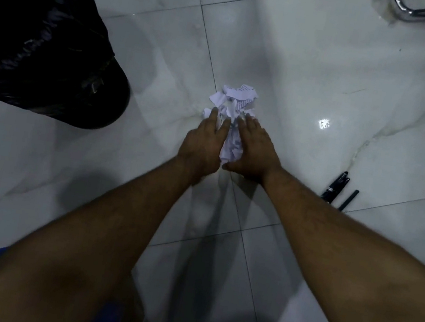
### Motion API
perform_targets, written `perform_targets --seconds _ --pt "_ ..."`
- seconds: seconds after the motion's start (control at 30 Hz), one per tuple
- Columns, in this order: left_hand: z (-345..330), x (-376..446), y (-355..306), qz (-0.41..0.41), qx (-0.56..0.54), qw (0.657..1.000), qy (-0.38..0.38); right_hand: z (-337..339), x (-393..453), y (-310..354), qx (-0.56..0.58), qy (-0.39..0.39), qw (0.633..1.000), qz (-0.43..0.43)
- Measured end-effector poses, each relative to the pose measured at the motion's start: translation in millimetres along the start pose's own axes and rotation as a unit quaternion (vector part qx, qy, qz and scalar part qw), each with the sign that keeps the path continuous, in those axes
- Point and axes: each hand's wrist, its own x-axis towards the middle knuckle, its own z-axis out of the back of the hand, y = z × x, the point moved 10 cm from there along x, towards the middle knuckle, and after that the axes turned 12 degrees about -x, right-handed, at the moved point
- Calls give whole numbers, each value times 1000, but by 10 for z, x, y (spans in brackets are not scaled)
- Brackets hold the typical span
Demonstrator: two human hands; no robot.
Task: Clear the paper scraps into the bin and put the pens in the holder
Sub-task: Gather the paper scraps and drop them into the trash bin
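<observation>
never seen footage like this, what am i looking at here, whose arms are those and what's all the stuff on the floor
There is no machine here: a person wears a camera on their head, so the one picture looks forward and down along their own two bare arms at a pale tiled floor.

The left hand and the right hand are pressed in from either side of a pile of crumpled paper scraps, fingers fairly straight, gathering them together. Some scraps lie just beyond the fingertips.

At upper left is a bin lined with a black bag. At right, dark pens lie on the floor. A chrome tube shows at the top right. No pen holder is in view.
</observation>
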Motion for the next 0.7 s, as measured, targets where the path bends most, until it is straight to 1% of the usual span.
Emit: perform_targets --seconds 0.03,0.07,0.13,0.2,0.27,0.33,0.43,0.53,0.6,0.63,0.7 --pt "-46 58 43 20 20 998 50 25 15 -2 -4 18 1000 10" --pt "-68 110 54 29 43 995 86 62 19 1 -5 14 1000 12" --pt "-39 200 -43 21 74 990 114 153 11 34 4 -33 999 7" --pt "-41 236 -162 16 63 991 119 226 -39 19 2 -92 996 -19" --pt "-69 192 -195 29 29 993 109 270 -149 23 -13 -127 991 -48" --pt "-92 94 -182 44 -14 995 86 277 -261 37 -8 -144 987 -66" --pt "-88 3 -168 65 -57 994 68 218 -333 39 31 -146 986 -80" --pt "-51 3 -190 68 -65 994 52 194 -359 28 71 -168 979 -91" --pt "-32 -3 -195 75 -94 992 32 215 -375 38 91 -184 974 -98" --pt "-5 -4 -190 85 -116 989 16 220 -360 49 95 -186 973 -102" --pt "75 -1 -181 112 -148 982 -15 187 -296 37 88 -166 973 -130"
